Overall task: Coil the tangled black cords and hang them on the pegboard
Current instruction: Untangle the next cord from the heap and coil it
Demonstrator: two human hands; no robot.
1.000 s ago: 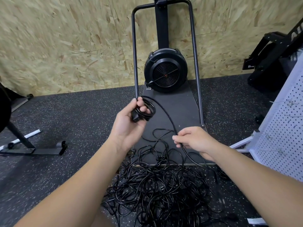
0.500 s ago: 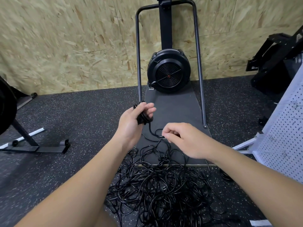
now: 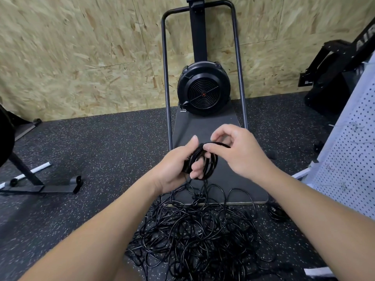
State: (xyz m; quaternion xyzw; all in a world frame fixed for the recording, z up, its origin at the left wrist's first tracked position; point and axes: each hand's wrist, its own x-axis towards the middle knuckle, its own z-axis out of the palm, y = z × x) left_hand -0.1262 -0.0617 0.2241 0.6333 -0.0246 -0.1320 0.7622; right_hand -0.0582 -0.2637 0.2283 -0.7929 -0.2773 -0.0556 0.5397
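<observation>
black fan machine, chipboard wall, speckled rubber floor

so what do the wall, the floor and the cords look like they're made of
Wall: looks like oriented strand board, raw and matt, with pressed wood flakes visible. Floor: probably rubber gym flooring, matt black with pale speckles. Black cords: likely plastic or rubber-sheathed cable, smooth and slightly glossy, catching thin highlights.

Tangled black cord pile covers speckled black rubber floor below; floor left of it bare. Black fan machine with tubular frame blocks ahead, white perforated pegboard close right.
</observation>
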